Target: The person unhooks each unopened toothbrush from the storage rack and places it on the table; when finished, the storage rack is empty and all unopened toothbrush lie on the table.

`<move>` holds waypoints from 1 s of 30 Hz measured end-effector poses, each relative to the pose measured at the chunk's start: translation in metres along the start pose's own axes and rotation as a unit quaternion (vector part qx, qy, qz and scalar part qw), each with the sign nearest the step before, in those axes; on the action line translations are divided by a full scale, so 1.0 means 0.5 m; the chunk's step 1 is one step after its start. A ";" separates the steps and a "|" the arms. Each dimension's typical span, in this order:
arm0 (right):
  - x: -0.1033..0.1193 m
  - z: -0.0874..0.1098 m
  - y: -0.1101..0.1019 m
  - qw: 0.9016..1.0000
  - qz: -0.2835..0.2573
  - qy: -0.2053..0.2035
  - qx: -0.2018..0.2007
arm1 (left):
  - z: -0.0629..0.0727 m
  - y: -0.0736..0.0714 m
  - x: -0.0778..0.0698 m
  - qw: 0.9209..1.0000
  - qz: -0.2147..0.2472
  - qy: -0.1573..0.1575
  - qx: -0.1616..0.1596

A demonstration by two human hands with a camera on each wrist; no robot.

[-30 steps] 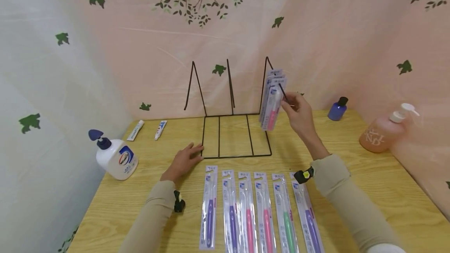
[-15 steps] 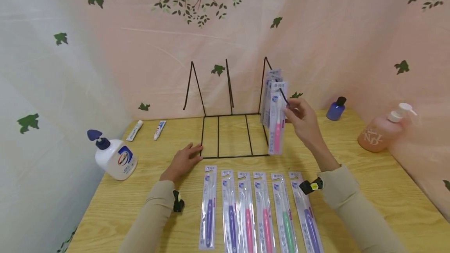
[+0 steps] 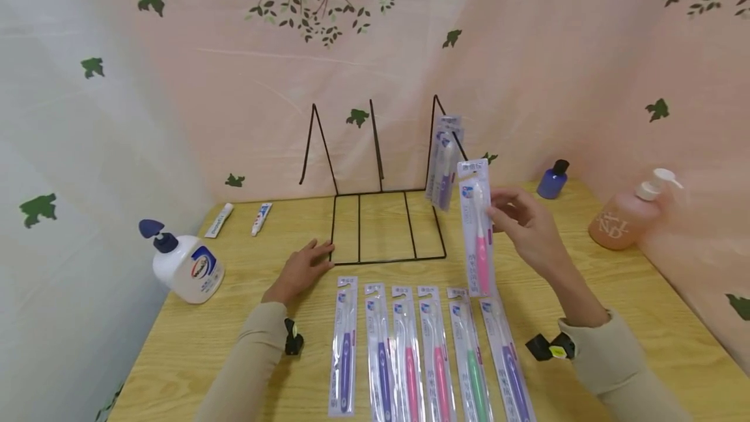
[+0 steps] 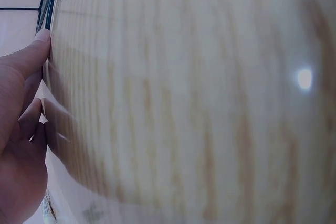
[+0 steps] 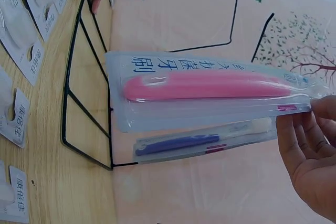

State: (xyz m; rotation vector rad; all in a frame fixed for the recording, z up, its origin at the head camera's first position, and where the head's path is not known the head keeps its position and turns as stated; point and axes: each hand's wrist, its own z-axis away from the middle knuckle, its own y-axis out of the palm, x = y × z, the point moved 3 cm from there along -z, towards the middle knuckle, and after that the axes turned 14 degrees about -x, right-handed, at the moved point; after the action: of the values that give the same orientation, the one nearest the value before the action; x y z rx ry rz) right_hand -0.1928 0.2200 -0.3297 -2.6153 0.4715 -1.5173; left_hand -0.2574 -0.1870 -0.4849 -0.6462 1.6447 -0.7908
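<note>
My right hand (image 3: 530, 230) pinches the right edge of a packaged pink toothbrush (image 3: 479, 239), which hangs upright over the table. The top of this pack is at the tip of the right prong of a black wire rack (image 3: 387, 260); whether they touch, I cannot tell. Further back on that prong hang several packs, a purple toothbrush (image 3: 446, 171) in front. In the right wrist view the pink handle (image 5: 210, 85) lies across the middle, thumb and fingers at its right end. My left hand (image 3: 299, 272) rests on the table, fingertips touching the rack's front left corner.
Several packaged toothbrushes lie in a row before the rack, including a green one (image 3: 476, 370). Left stand a white pump bottle (image 3: 190, 269) and two small tubes, one at the back (image 3: 262, 219). Right are a blue bottle (image 3: 553, 181) and a pink pump bottle (image 3: 624, 220).
My right hand has drawn the pink toothbrush pack forward along the right prong to its tip, toward me and down. The purple one behind now shows. The left hand stays at the rack's corner.
</note>
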 end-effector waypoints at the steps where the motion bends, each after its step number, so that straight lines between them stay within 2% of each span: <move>1: 0.002 0.005 -0.004 1.000 0.003 -0.001 -0.001 | 0.000 0.000 0.001 1.000 0.000 -0.001 0.000; 7: -0.016 0.046 -0.039 0.999 0.036 0.009 -0.003 | 0.003 -0.001 0.002 1.000 -0.003 -0.004 -0.001; 13: -0.086 0.097 -0.092 0.994 0.074 0.073 0.016 | 0.002 0.001 0.004 1.000 0.000 -0.003 -0.005; 16: -0.126 0.126 -0.119 0.987 0.095 0.128 0.037 | 0.000 0.002 0.005 1.000 0.004 0.001 -0.004; 19: -0.163 0.154 -0.142 0.973 0.101 0.197 0.062 | -0.001 0.001 0.004 1.000 0.009 0.000 -0.004; 23: -0.208 0.186 -0.156 0.955 0.078 0.273 0.087 | -0.001 -0.001 0.001 1.000 0.010 0.001 -0.006; 27: -0.240 0.210 -0.155 0.942 0.075 0.311 0.101 | 0.000 -0.001 0.003 1.000 0.007 -0.007 -0.002; 30: -0.249 0.218 -0.151 0.937 0.090 0.322 0.106 | 0.000 -0.001 0.004 1.000 0.005 -0.008 -0.001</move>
State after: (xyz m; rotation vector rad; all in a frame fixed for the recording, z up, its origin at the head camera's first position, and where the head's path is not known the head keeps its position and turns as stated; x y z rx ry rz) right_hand -0.1398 0.3206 -0.4718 -1.8150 0.5295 -2.1910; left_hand -0.2579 -0.1889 -0.4858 -0.6441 1.6329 -0.7754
